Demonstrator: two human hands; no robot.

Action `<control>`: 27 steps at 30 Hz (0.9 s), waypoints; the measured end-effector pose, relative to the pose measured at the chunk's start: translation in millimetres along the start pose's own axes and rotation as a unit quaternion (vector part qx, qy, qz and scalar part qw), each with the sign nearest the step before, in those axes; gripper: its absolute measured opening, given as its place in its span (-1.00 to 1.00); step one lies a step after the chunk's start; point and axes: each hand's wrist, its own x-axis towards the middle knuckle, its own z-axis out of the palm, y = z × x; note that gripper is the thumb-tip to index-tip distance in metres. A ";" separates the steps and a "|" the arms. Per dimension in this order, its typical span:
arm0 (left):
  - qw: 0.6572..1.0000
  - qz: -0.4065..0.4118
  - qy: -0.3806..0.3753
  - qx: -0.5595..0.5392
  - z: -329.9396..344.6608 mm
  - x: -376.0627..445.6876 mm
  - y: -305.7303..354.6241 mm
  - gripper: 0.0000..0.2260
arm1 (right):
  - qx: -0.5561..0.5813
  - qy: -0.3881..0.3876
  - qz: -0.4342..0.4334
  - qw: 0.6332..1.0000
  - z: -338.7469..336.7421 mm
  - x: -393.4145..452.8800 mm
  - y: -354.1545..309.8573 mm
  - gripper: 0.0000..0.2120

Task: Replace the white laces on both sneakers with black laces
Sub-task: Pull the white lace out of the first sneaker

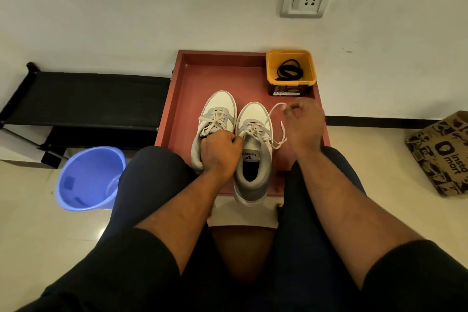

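Sneakers (234,139) beside tub (291,72), perhaps touching.

Dim warm indoor light, soft shadows, wide-angle bending at blurred edges.

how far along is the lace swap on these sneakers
Barely begun. Nothing is finished: the left sneaker is fully white-laced. In hand: the right hand pulls the white lace from the right sneaker; the left hand steadies it. Left: black laces wait in the yellow tub.
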 end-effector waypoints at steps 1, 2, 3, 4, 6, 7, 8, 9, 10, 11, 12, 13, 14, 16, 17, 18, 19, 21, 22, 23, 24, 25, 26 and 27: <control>1.000 0.004 -0.006 0.009 0.4 -1.9 0.1 -0.58 | 0.030 0.017 0.012 0.999 -4.8 3.6 0.3 -0.78; 1.000 0.009 -0.017 0.023 -0.3 -3.3 1.3 -0.61 | 0.041 0.018 0.017 0.999 -7.8 5.3 0.1 -0.70; 0.999 0.013 -0.029 0.040 -1.6 -4.2 3.5 -0.63 | 0.027 0.002 0.018 0.999 -9.7 4.3 -1.0 -0.58; 0.998 0.018 -0.036 0.053 -2.7 -4.5 5.4 -0.67 | -0.015 -0.023 0.015 1.000 -9.5 1.0 -1.5 -0.48; 0.996 0.062 -0.026 0.065 -5.0 -2.1 6.8 -0.73 | -0.083 -0.074 -0.012 0.994 -6.2 -8.2 -1.5 -0.42; 0.992 0.094 -0.031 0.072 -4.7 0.1 6.7 -0.68 | -0.076 -0.107 -0.024 0.991 -4.9 -12.5 -0.2 -0.48; 0.988 0.123 -0.044 0.087 -3.6 2.2 6.4 -0.64 | -0.047 -0.150 -0.025 0.987 -4.3 -16.6 0.2 -0.57; 0.981 0.149 -0.062 0.109 -2.3 4.6 6.2 -0.62 | -0.028 -0.204 -0.022 0.978 -4.4 -20.9 -0.1 -0.65; 0.972 0.173 -0.083 0.135 0.1 6.3 5.8 -0.63 | -0.040 -0.258 -0.024 0.965 -4.1 -24.8 0.2 -0.70; 0.963 0.191 -0.102 0.158 2.6 7.7 5.0 -0.66 | -0.078 -0.303 -0.038 0.949 -3.6 -27.6 0.2 -0.72; 0.957 0.202 -0.116 0.174 5.1 9.5 4.1 -0.68 | -0.113 -0.331 -0.053 0.935 -2.4 -28.7 -0.6 -0.73; 0.953 0.207 -0.122 0.182 6.8 11.0 3.9 -0.71 | -0.141 -0.342 -0.064 0.927 -1.5 -29.1 -2.0 -0.73; 0.953 0.208 -0.123 0.183 7.6 12.5 3.9 -0.75 | -0.160 -0.347 -0.067 0.922 -0.6 -29.1 -3.8 -0.74; 0.956 0.209 -0.116 0.169 7.6 14.6 4.1 -0.80 | -0.173 -0.345 -0.068 0.920 2.1 -28.5 -4.2 -0.75; 0.961 0.208 -0.108 0.148 8.0 15.3 3.8 -0.81 | -0.176 -0.341 -0.068 0.921 3.0 -27.9 -3.4 -0.75; 0.969 0.200 -0.093 0.112 9.0 15.1 3.1 -0.81 | -0.175 -0.339 -0.067 0.922 3.5 -27.0 -2.6 -0.74; 0.979 0.178 -0.069 0.066 9.5 14.5 2.7 -0.81 | -0.172 -0.336 -0.064 0.924 3.7 -26.0 -1.7 -0.74; 0.993 0.111 -0.018 -0.024 9.1 12.3 1.6 -0.86 | -0.165 -0.334 -0.056 0.926 3.2 -23.5 -0.8 -0.73; 0.995 0.089 -0.004 -0.050 8.6 10.7 1.3 -0.87 | -0.163 -0.334 -0.055 0.927 2.6 -22.9 -0.7 -0.73; 0.994 0.091 -0.005 -0.054 7.9 9.6 1.7 -0.86 | -0.161 -0.333 -0.057 0.927 2.2 -22.6 -0.6 -0.74; 0.993 0.111 -0.020 -0.041 7.1 8.7 3.2 -0.80 | -0.157 -0.331 -0.059 0.929 1.8 -22.3 -0.3 -0.74; 0.989 0.139 -0.044 -0.012 7.1 7.9 3.7 -0.72 | -0.150 -0.331 -0.060 0.930 1.7 -22.5 -0.2 -0.75; 0.984 0.164 -0.066 0.020 7.7 7.2 3.8 -0.68 | -0.145 -0.331 -0.061 0.930 1.6 -22.7 -0.2 -0.76; 0.979 0.180 -0.080 0.048 8.2 6.7 4.0 -0.70 | -0.144 -0.331 -0.064 0.930 1.3 -22.8 -0.2 -0.76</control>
